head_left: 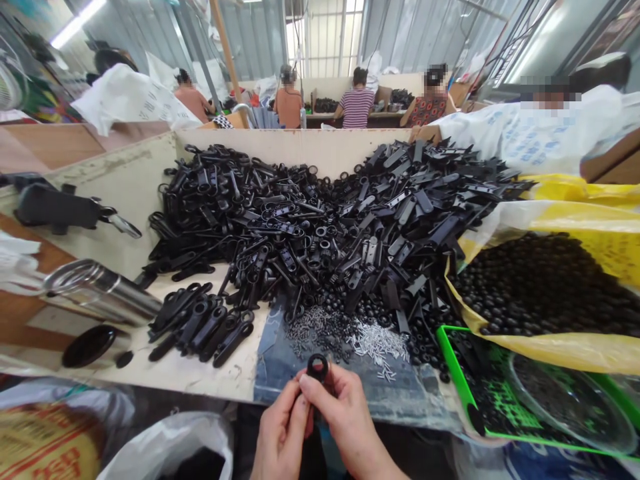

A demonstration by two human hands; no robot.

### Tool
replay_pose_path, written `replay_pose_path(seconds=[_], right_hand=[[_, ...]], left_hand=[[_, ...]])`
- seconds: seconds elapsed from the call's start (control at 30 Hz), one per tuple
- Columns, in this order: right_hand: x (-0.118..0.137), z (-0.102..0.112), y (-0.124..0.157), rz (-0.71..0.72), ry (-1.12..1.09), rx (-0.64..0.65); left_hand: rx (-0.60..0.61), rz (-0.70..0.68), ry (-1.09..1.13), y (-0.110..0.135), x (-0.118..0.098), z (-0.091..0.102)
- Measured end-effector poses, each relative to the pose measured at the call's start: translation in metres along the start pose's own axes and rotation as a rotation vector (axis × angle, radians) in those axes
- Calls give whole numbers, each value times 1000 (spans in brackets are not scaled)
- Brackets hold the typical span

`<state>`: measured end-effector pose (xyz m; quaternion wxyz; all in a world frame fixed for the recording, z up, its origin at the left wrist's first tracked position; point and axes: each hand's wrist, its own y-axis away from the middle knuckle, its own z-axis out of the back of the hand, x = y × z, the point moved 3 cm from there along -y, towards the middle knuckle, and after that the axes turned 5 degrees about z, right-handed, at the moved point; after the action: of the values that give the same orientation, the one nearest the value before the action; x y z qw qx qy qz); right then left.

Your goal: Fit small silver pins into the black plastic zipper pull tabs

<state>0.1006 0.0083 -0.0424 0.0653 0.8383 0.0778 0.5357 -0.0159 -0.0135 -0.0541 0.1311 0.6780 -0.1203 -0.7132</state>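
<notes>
Head view: left hand (281, 430) and right hand (345, 427) fingers pinch a black plastic ring (317, 367).

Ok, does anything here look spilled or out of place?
Yes: loose black beads lie scattered on the denim cloth, outside the yellow plastic bag that holds the main heap of them, so they look spilled.

Left hand (281, 433), right hand (347, 427) bare, nails short; dark clothing (314, 461) below.

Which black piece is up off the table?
The ring-topped piece pinched between the left hand and right hand; the heap rests on the table.
</notes>
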Motion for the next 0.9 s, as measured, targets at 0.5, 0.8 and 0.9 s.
replay_pose_path(seconds=[0.5, 0.8, 0.9], right_hand=[[2, -8, -22, -301, -99, 95], [16, -37, -49, 116, 494, 236], [31, -38, -63, 207, 724, 271]], left_hand=[[358, 177, 417, 0, -23, 8], [-338, -388, -517, -28, -44, 90], [-582, -601, -947, -47, -63, 122]])
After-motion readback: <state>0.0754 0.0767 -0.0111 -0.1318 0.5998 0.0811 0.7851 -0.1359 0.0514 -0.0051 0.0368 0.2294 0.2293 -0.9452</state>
